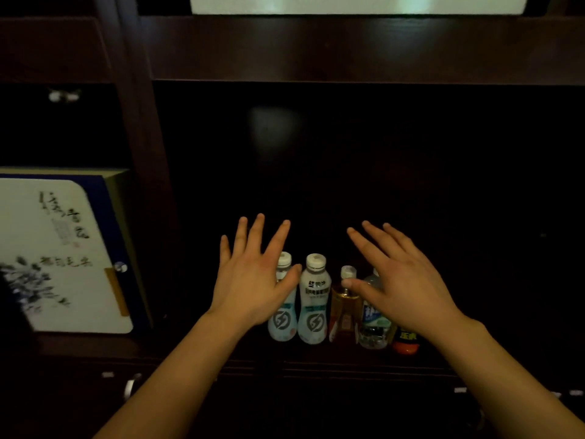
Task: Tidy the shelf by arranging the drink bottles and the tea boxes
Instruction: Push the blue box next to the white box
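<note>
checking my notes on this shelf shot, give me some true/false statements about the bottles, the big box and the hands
1. The left hand and the right hand have straight, spread fingers and grip no bottle. True.
2. The two white-and-blue plastic lightning-logo bottles lie on their sides. False: they stand upright, side by side.
3. The amber bottle with a white cap stands between a lightning-logo bottle and the clear blue-labelled bottle. True.
4. The large white-and-blue box with black calligraphy shares the bottles' compartment. False: it sits in the compartment to the left, beyond the dark wooden divider.
5. The right hand partly hides the dark bottle with an orange base. True.
</note>
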